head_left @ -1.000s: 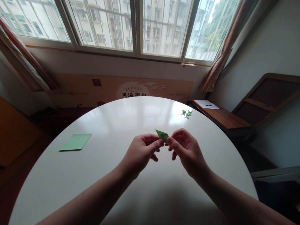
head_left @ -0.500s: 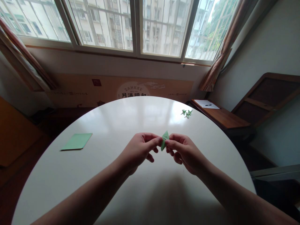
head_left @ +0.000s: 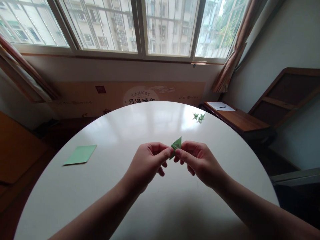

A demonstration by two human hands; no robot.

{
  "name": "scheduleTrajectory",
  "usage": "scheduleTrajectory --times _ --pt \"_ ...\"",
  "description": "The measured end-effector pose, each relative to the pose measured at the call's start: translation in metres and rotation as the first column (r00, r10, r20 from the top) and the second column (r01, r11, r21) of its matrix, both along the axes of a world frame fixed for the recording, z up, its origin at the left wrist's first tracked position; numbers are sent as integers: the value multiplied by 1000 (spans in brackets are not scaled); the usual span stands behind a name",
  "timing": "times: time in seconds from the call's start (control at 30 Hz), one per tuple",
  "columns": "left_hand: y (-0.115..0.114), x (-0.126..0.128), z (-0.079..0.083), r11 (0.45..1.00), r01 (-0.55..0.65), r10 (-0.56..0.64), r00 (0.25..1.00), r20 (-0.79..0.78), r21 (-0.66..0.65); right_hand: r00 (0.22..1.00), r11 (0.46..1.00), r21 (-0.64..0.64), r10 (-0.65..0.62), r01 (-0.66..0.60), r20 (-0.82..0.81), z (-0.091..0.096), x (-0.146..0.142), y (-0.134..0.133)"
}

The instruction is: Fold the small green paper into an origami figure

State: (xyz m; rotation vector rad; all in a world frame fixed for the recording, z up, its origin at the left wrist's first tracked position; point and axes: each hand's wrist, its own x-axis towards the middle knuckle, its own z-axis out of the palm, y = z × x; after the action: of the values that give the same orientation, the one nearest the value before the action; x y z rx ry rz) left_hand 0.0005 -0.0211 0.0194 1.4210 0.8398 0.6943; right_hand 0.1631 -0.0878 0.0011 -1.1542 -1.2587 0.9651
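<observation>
Left hand [head_left: 147,161], right hand [head_left: 202,161] pinch folded green paper [head_left: 177,143]; bench [head_left: 140,213] below paper, flat square [head_left: 80,155] left, green figures [head_left: 200,117] beyond.

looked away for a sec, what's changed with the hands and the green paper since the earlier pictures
The folded green paper has been turned: its tip pointed up and left, now up and right. The left hand and right hand pinch it in every picture. The flat green paper and small folded pieces stayed on the table.

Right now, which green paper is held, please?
The folded piece pinched by the left hand and right hand; the flat square and small folded shapes lie on the table.
</observation>
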Motion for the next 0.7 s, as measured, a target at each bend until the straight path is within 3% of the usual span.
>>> scheduleTrajectory --times 0.17,0.7 --pt "-3 1 0 997 -31 35 998 43 -76 999 1000 -6 19 -19 -27 2 -2 -1" --pt "-9 6 -8 994 -86 93 990 107 -71 992 991 -131 -47 32 -119 -7 -8 -1"
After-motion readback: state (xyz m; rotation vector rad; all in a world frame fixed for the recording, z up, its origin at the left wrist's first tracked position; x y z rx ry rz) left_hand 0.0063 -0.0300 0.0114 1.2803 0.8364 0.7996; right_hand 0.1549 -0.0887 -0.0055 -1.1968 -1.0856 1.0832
